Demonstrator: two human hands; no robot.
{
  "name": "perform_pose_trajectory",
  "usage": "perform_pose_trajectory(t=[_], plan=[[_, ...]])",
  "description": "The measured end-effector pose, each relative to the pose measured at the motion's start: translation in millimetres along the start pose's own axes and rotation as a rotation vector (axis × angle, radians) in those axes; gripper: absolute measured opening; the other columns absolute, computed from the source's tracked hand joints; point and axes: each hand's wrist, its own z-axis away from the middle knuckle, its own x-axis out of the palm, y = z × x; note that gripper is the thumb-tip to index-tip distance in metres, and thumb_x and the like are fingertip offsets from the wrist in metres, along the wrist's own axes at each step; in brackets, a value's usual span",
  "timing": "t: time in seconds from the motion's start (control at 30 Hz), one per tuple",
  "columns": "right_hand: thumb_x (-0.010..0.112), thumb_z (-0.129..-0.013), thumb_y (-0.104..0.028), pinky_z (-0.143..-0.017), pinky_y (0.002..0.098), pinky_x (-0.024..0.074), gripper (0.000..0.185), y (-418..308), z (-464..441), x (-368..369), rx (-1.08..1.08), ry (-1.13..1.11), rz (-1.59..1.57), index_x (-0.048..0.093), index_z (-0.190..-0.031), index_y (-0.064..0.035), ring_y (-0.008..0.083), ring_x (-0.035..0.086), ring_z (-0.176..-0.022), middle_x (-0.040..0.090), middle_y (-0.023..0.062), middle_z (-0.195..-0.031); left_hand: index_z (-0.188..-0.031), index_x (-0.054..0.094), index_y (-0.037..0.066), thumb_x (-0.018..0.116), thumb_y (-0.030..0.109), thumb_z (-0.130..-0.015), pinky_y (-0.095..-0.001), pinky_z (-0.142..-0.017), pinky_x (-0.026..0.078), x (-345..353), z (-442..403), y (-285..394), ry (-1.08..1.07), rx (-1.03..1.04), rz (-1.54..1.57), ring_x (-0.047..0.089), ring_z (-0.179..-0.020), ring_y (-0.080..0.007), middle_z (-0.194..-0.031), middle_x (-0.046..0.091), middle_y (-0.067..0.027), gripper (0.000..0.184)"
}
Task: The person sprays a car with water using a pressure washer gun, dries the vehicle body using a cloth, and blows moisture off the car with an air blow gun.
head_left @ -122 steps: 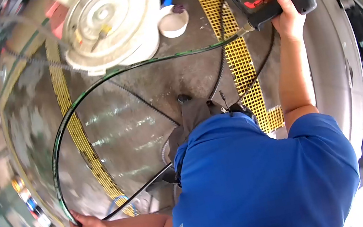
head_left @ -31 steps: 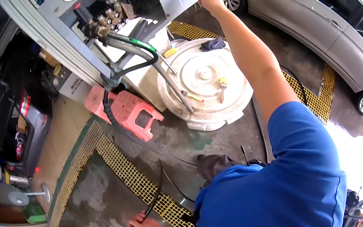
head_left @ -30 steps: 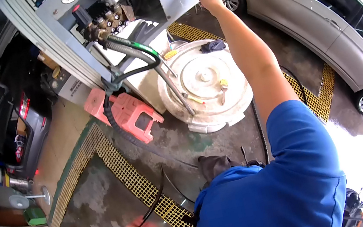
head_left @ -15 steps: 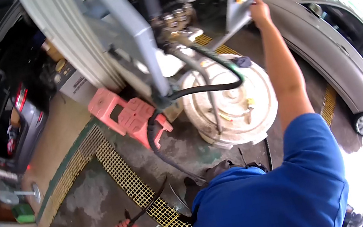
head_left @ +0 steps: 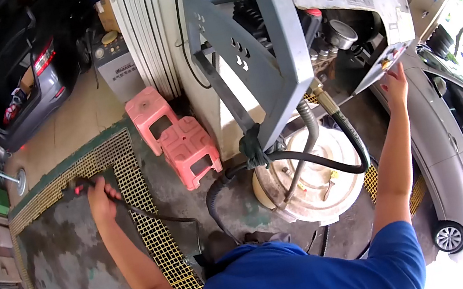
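Black hose [head_left: 161, 217] in closed left hand [head_left: 103, 200], right hand [head_left: 396, 87] loosely spread at control panel [head_left: 378, 69] edge

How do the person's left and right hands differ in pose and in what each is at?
The left hand has fingers curled around a black hose; the right hand has fingers extended, with no object seen in it.
The left hand is out over the floor; the right is up at the machine's control panel, contact unclear.
Both are bare, on outstretched arms.
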Motion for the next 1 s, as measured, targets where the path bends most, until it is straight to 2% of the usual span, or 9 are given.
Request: perform_pose_trajectory(t=[0.23, 0.33, 0.4, 0.5, 0.63, 0.77, 0.83, 0.9, 1.0], plan=[[0.059, -0.084, -0.010, -0.056, 0.0289, 0.0504, 0.069, 102, 108, -60, 0.324, 0.084, -0.297, 0.033, -0.147, -0.0076, 0.0120, 0.056, -0.061, 0.059, 0.0014, -0.077, -0.095, 0.051, 0.008, 0.052, 0.018, -0.097, -0.0327, -0.048, 0.040, 128, -101, 38, -0.294, 0.207, 0.321, 0.045, -0.053, -0.0144, -0.067, 0.046, -0.0013, 0.010], [0.059, -0.089, -0.022, -0.041, 0.0298, 0.0467, 0.015, 239, 190, -120, 0.463, 0.065, -0.422, 0.060, -0.087, -0.0073, 0.0182, 0.055, -0.051, 0.056, 0.0041, -0.061, -0.112, 0.048, 0.014, 0.050, 0.017, -0.098, -0.0310, -0.045, 0.039, 167, -116, -50, -0.345, 0.098, 0.281, 0.044, -0.050, -0.0138, -0.065, 0.043, 0.0002, 0.015], [0.058, -0.091, -0.020, -0.044, 0.0345, 0.0485, 0.013, 234, 291, -131, 0.868, 0.346, -0.496, 0.060, -0.087, -0.0075, 0.0204, 0.055, -0.053, 0.057, 0.0057, -0.065, -0.125, 0.047, 0.022, 0.050, 0.015, -0.097, -0.0265, -0.040, 0.036, 187, -152, -75, -0.305, 0.032, 0.171, 0.040, -0.044, -0.0115, -0.063, 0.040, 0.0017, 0.028], [0.051, -0.095, -0.030, -0.056, 0.0433, 0.0496, 0.027, 273, 405, -175, 1.158, 0.578, -0.291, 0.053, -0.080, -0.0078, 0.0259, 0.055, -0.060, 0.056, 0.0074, -0.068, -0.100, 0.046, 0.012, 0.049, 0.014, -0.096, -0.0260, -0.034, 0.029, 240, -224, -51, -0.318, 0.217, 0.109, 0.037, -0.039, -0.0099, -0.058, 0.037, 0.0017, 0.005], [0.051, -0.091, -0.030, -0.073, 0.0464, 0.0500, 0.028, 253, 506, -205, 1.297, 0.744, -0.308, 0.055, -0.082, -0.0044, 0.0284, 0.056, -0.071, 0.058, 0.0085, -0.071, -0.089, 0.044, 0.012, 0.052, 0.016, -0.094, -0.0271, -0.033, 0.028, 325, -282, -40, -0.416, 0.141, 0.051, 0.036, -0.038, -0.0101, -0.056, 0.036, 0.0017, 0.011], [0.051, -0.092, -0.032, -0.070, 0.0460, 0.0503, 0.028, 226, 540, -208, 1.304, 0.850, -0.348, 0.055, -0.086, -0.0058, 0.0282, 0.056, -0.071, 0.058, 0.0084, -0.071, -0.086, 0.044, 0.011, 0.052, 0.021, -0.094, -0.0276, -0.033, 0.030, 412, -330, -63, -0.449, 0.103, 0.075, 0.038, -0.037, -0.0121, -0.055, 0.040, -0.0004, 0.015], [0.053, -0.091, -0.030, -0.058, 0.0433, 0.0483, 0.021, 194, 566, -191, 1.165, 0.694, -0.338, 0.055, -0.083, -0.0106, 0.0254, 0.055, -0.062, 0.056, 0.0071, -0.069, -0.109, 0.047, 0.005, 0.052, 0.015, -0.092, -0.0344, -0.062, 0.039, 455, -390, -107, -0.595, 0.679, -0.497, 0.047, -0.073, -0.0215, -0.087, 0.049, -0.0110, 0.020], [0.055, -0.089, -0.025, -0.052, 0.0407, 0.0454, 0.019, 163, 563, -156, 1.078, 0.631, -0.201, 0.054, -0.078, -0.0098, 0.0227, 0.053, -0.056, 0.054, 0.0060, -0.064, -0.132, 0.051, -0.001, 0.052, 0.010, -0.090, -0.0412, -0.091, 0.048, 499, -442, -145, -0.352, 1.834, -1.337, 0.056, -0.110, -0.0309, -0.118, 0.058, -0.0216, 0.044], [0.059, -0.085, -0.018, -0.042, 0.0367, 0.0410, 0.020, 112, 576, -121, 1.022, 0.590, 0.091, 0.052, -0.070, -0.0086, 0.0187, 0.050, -0.047, 0.051, 0.0044, -0.057, -0.133, 0.048, 0.000, 0.053, 0.012, -0.090, -0.0429, -0.092, 0.047, 545, -415, -143, -0.610, 1.404, -0.992, 0.053, -0.112, -0.0318, -0.121, 0.055, -0.0215, 0.045]])
